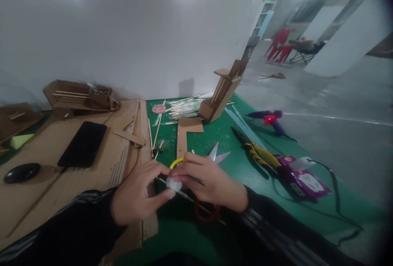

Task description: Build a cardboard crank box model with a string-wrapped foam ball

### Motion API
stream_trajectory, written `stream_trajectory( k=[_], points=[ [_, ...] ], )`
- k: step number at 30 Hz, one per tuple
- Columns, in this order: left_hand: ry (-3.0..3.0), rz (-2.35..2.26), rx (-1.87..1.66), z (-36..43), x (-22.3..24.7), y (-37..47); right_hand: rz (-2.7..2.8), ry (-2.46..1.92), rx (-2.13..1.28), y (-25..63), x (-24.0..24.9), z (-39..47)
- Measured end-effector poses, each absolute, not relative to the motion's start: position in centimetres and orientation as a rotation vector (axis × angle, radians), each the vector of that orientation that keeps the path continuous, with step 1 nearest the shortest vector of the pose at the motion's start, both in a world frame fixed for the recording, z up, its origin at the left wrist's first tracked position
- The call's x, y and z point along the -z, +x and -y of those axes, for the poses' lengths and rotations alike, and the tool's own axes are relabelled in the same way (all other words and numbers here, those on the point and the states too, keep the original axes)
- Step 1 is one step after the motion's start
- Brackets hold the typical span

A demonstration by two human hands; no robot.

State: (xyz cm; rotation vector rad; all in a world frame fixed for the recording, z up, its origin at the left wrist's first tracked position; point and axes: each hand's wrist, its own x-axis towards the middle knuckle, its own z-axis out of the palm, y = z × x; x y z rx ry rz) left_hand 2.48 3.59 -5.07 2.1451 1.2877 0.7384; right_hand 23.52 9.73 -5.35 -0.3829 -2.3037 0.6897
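A small, whitish, roundish piece is held above the green tabletop (too blurred to show a long axis or where it points). The left hand pinches it between thumb and forefinger; the right hand, fingers bent, grips its other side, both hands angled inward. Close below, a thin, straight stick slants down rightward. Beyond are pointed metal scissor blades and flat, brown, L-shaped cardboard.
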Motion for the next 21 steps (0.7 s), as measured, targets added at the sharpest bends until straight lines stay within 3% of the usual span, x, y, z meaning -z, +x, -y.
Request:
stream_trajectory(
  k=[10, 15, 21],
  points=[
    [2.065, -1.254, -0.927, -3.1, 6.1, 2.5, 1.932, -0.635, -1.182, 22.4, 6.0, -10.0],
    [2.171, -1.132, -0.970, -3.2, 5.6, 2.5, 1.925, -0.665, -1.241, 22.3, 6.6, -10.0],
    [2.158, -1.376, -1.075, -3.5, 5.7, 2.1, 1.999, -0.681, -1.282, 21.9, 7.2, -9.7]
  ],
)
